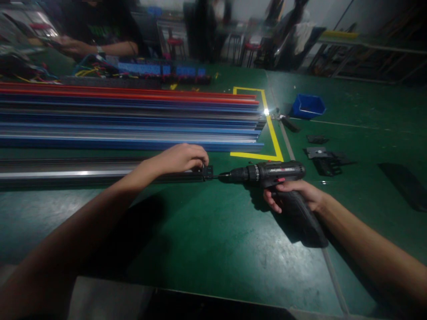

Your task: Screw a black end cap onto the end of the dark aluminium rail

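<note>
My right hand is closed around the grip of a black cordless drill, which lies sideways and points left. The tip of its bit meets, or nearly meets, a black end cap on a long dark metal profile. That profile lies flat along the table, its far left part out of view. Over its right end, my left hand is curled with bent fingers, gripping the profile beside the cap. The fingertips are partly hidden behind it.
Behind lie several long red and blue profiles, ending inside yellow tape. On the right are a blue bin, black brackets and a dark flat object. A co-worker's hand shows beyond wires and blue parts.
</note>
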`<state>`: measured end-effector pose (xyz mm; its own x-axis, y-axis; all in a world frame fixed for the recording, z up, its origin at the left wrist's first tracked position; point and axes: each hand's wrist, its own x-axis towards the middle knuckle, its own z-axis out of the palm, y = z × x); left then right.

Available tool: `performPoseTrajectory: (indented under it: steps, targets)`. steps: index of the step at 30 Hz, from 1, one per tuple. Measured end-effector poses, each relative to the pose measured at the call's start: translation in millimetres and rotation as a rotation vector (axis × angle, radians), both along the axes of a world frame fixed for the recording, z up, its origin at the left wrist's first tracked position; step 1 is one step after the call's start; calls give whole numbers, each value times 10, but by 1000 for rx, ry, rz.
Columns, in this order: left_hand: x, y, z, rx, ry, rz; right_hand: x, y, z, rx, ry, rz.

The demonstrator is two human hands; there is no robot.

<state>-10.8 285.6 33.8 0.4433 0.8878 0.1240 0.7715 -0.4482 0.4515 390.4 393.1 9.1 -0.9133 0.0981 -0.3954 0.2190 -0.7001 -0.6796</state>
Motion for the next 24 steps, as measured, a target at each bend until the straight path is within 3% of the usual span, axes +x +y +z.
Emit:
performPoseTrajectory:
  steps: [24]
  targets:
    - [-1,2,-2,-1,3,-5,-31,-20,34,-39,35,-1]
